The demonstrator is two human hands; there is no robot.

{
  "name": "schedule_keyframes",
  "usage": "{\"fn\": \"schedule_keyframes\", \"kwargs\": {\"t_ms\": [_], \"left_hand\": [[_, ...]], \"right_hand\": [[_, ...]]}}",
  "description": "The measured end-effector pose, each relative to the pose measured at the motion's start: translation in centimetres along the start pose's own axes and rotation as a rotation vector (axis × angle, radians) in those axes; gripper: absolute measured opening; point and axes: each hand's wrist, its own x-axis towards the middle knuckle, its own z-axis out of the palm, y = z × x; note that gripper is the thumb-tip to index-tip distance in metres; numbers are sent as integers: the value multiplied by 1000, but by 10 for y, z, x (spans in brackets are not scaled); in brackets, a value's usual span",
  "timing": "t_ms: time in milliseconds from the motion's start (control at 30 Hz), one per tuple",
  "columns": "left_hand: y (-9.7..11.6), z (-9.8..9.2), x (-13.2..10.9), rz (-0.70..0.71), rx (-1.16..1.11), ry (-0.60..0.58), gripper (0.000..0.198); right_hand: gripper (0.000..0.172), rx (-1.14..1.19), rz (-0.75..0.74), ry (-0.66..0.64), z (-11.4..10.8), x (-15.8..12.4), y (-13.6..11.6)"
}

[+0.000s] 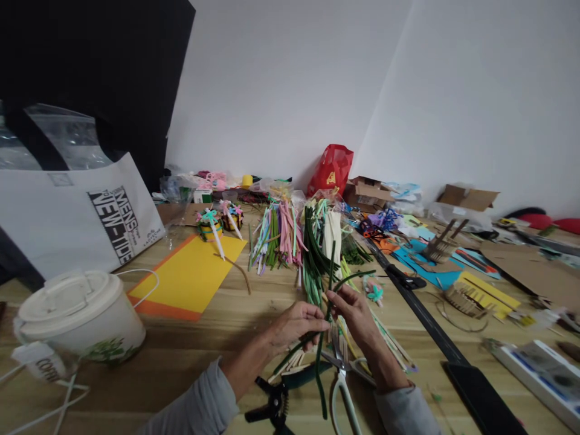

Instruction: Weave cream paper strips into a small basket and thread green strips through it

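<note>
My left hand [293,327] and my right hand [356,311] are close together above the table, fingers pinched on dark green pipe cleaners [332,266]. The stems cross between my fingertips; one points up, another bends to the right, and the lower ends hang down to the left and toward me. How they join at the crossing is hidden by my fingers. Beneath my hands lie white-handled scissors [341,393] and a black tool with a toothed wheel [274,403]. Just beyond are bundles of green pipe cleaners [312,241] and pink and multicoloured ones [285,232].
A yellow sheet [193,272] on an orange one lies left, with small decorated pots [209,226] at its far end. A white lidded pot [86,320] and large bag [72,211] stand further left. To the right are a long black bar [430,326], blue sheets [419,263] and small stick baskets [466,299].
</note>
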Motion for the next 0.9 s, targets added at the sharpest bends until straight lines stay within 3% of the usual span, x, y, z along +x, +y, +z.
{"fn": "schedule_keyframes", "kwargs": {"t_ms": [400, 700, 900], "left_hand": [[1, -3, -1, -42, 95, -149, 40], [-10, -5, 5, -42, 33, -100, 39], [-4, -10, 1, -36, -24, -75, 37]], "right_hand": [[35, 23, 18, -125, 9, -7, -4], [36, -2, 41, -147, 14, -9, -3], [42, -48, 20, -114, 13, -10, 3]]}}
